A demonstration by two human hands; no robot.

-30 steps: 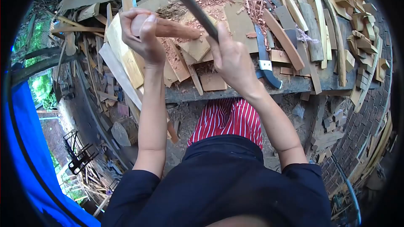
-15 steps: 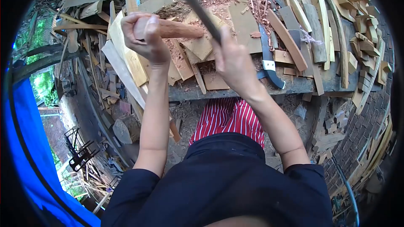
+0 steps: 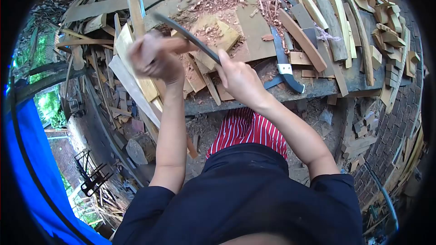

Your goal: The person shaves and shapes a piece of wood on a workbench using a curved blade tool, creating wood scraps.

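My left hand (image 3: 156, 61), blurred by motion, is wrapped round one end of a reddish piece of wood (image 3: 178, 44). The wood points right, over the shavings and boards on the bench. My right hand (image 3: 243, 79) grips a long dark-bladed knife (image 3: 187, 34), whose handle is hidden inside the fist. The blade slants up and left and crosses in front of the wood's free end. Below lies a yellowish wood block (image 3: 229, 36) with reddish shavings on top.
A saw (image 3: 285, 61) with a white-and-black handle lies right of my right hand on the bench (image 3: 200, 106). Curved wood strips (image 3: 303, 41) and stacked offcuts (image 3: 393, 41) fill the right side. Planks (image 3: 131, 70) lean at the left; a blue tarp (image 3: 34, 154) hangs beyond.
The knife has come down and left, from raised steeply to lying across the wood. My right hand has moved left and slightly down; my left hand has dropped slightly, still holding the wood.
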